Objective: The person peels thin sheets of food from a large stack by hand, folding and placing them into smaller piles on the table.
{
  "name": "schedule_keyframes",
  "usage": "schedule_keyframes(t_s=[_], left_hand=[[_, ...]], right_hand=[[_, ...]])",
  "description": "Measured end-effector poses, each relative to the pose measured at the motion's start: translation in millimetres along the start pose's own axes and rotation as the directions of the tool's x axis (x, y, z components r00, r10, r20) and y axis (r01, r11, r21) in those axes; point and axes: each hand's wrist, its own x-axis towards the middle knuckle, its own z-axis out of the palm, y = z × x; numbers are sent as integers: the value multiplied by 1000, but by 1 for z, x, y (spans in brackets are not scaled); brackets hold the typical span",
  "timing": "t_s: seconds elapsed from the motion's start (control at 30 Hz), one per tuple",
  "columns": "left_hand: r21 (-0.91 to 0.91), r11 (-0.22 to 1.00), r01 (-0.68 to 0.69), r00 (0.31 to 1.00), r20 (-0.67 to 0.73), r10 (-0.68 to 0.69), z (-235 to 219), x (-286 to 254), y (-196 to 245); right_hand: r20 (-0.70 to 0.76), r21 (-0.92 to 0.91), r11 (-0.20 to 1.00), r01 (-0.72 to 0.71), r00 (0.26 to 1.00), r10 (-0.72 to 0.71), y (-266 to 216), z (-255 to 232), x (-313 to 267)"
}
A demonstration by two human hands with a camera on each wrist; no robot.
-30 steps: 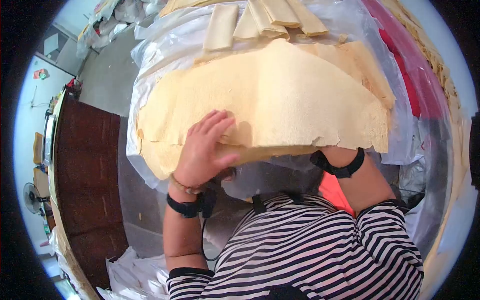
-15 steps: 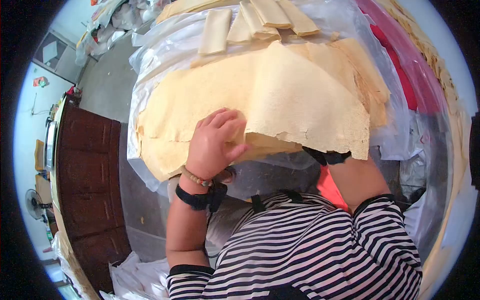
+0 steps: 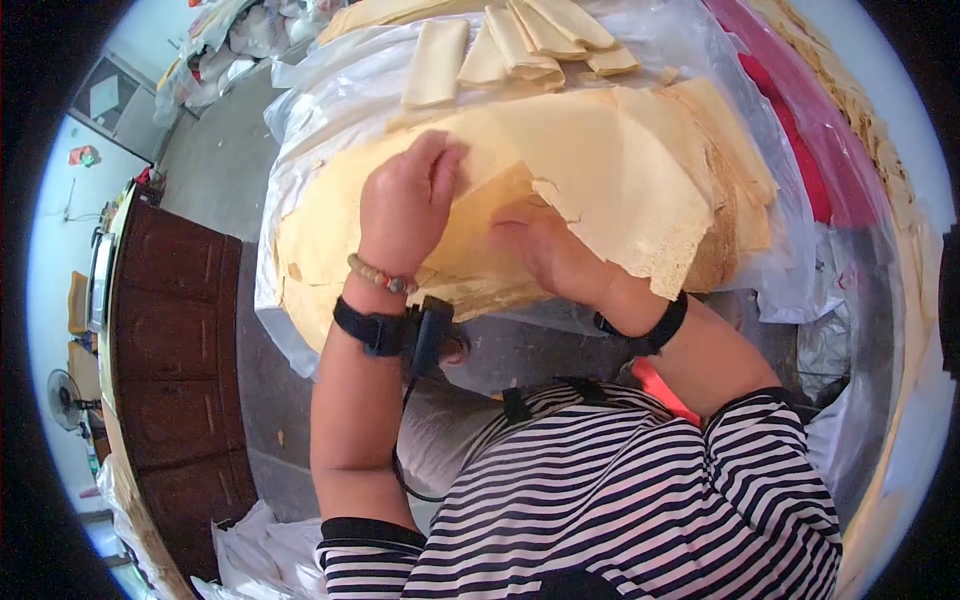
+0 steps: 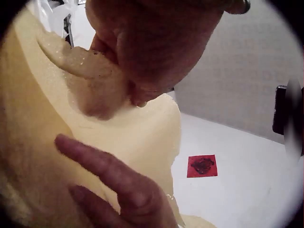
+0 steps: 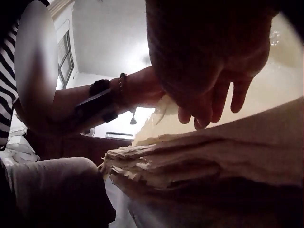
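Note:
A thick stack of large, thin, pale-yellow sheets (image 3: 320, 240) lies on clear plastic film (image 3: 300, 100). The top sheet (image 3: 620, 170) is lifted and folded over toward the right, its ragged edge hanging loose. My left hand (image 3: 420, 180) reaches over the stack and pinches the fold of that sheet; the left wrist view shows the left hand (image 4: 152, 47) pinching the sheet (image 4: 142, 128). My right hand (image 3: 525, 235) lies beside it on the sheet below, fingers fairly straight. In the right wrist view the right hand's fingers (image 5: 209, 99) hang just above the layered stack (image 5: 213, 161).
Several folded strips of the same sheet (image 3: 440, 60) lie at the far side on the plastic. A dark wooden cabinet (image 3: 170, 330) stands to the left, red material (image 3: 800, 130) runs along the right, and a fan (image 3: 60, 395) stands at the far left.
The left hand has moved from the stack's near edge farther in onto the top sheet. The right hand has come out from under the sheet, which has folded over to the right.

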Motion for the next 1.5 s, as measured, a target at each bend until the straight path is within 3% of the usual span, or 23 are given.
schedule_keyframes(t_s=[0.07, 0.13, 0.2, 0.3, 0.37, 0.4, 0.47, 0.5, 0.6, 0.67, 0.7, 0.77, 0.8, 0.87, 0.93, 1.0, 1.1, 1.13, 1.2, 1.3, 1.37, 1.43, 1.5], left_hand=[[87, 996, 17, 998, -56, -12, -2, 13, -9], [145, 989, -18, 990, -132, 38, -5, 29, -12], [218, 972, -83, 983, -142, 116, -8, 47, -10], [268, 942, -202, 973, -58, 225, -5, 66, 10], [311, 920, -240, 968, 9, 250, 0, 68, 21], [225, 927, -301, 952, 19, 305, 3, 61, 18], [62, 991, -120, 981, 163, 109, -1, 35, 24], [53, 988, -142, 984, 119, 135, 0, 20, 23], [108, 978, -176, 984, 15, 176, 3, -25, -1], [245, 961, -127, 989, -36, 140, 6, -52, -28], [255, 962, -101, 991, -60, 120, 10, -60, -40], [274, 960, -50, 991, -107, 83, 8, -65, -49], [281, 959, -46, 992, -97, 76, 9, -67, -50], [281, 959, -46, 996, -66, 67, 2, -56, -25], [334, 939, -85, 995, -16, 96, -1, -47, -11], [316, 946, -67, 997, -4, 72, 0, -42, -4], [140, 986, 93, 986, -148, -72, -4, -40, -34], [37, 968, 249, 969, -22, -248, -12, -35, -43], [-180, 919, 350, 937, 57, -346, -20, -31, -59], [-198, 934, 297, 946, 190, -261, -26, -32, -71], [-205, 965, 164, 984, 99, -146, -26, -42, -72], [-66, 998, 12, 997, -79, -17, -28, -54, -65], [40, 982, 183, 971, -166, -174, -30, -71, -59]], right_hand=[[-10, -96, 983, -156, 988, 156, -32, -32, 8], [-244, -422, 899, 122, 939, -242, -32, -32, 15], [-288, -598, 781, 178, 862, -417, -24, -27, 26], [-295, -598, 799, 67, 908, -297, -12, -16, 41], [-117, -525, 842, -127, 990, 77, -10, -17, 53], [-13, -505, 832, -231, 966, 260, -10, -17, 57], [-84, -804, 591, -74, 996, 12, -21, -21, 52], [-165, -771, 636, -18, 971, -172, -27, -36, 42], [-287, -827, 562, 19, 845, -451, -6, -33, 43], [-434, -412, 911, 23, 874, -218, 35, -3, 46], [-358, 189, 981, -35, 928, 102, 63, 16, 43], [-145, 456, 883, -113, 969, 199, 45, 26, 56], [-167, 163, 986, -33, 984, 60, 36, 31, 58], [-81, -206, 975, 84, 991, -102, -6, 19, 63], [65, -321, 937, 138, 990, -124, -31, 4, 61], [-15, -324, 940, 106, 993, -118, -36, 8, 60], [-50, -355, 932, 78, 993, -102, -39, 8, 57], [-9, -394, 913, 111, 992, -125, -35, 7, 60], [58, -452, 885, 110, 994, -94, -34, 6, 59], [149, -492, 871, 17, 987, 65, -46, 4, 64], [228, -496, 866, -57, 954, 193, -65, 0, 65], [40, -393, 897, 202, 978, -203, -89, 2, 61], [-103, -447, 820, 359, 890, -445, -103, 5, 67]])
